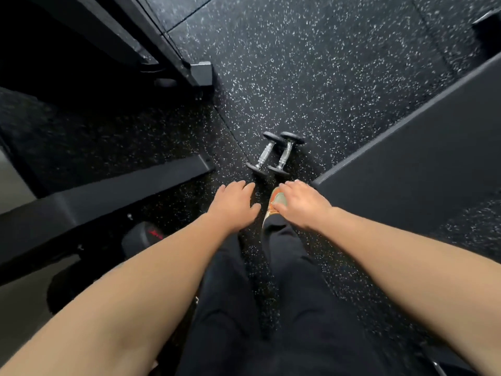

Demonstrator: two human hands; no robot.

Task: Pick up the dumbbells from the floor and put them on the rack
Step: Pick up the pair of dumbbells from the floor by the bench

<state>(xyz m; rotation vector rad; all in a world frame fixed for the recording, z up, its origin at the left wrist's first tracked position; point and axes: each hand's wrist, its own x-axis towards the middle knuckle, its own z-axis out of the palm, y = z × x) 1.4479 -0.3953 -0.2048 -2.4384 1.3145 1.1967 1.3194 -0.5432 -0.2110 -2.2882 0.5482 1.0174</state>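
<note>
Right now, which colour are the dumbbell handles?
Silver metal handles between black ends, clearest in the head view.

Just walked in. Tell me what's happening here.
A person is standing on a speckled gym floor, reaching down with both bare hands toward two small dumbbells. The left dumbbell and the right dumbbell lie side by side on the floor, just ahead of the person's shoe. The left hand and the right hand are open and empty, short of the dumbbells. Neither one has been picked up yet. Dark equipment frames stand to the left, and a padded bench to the right.
</note>
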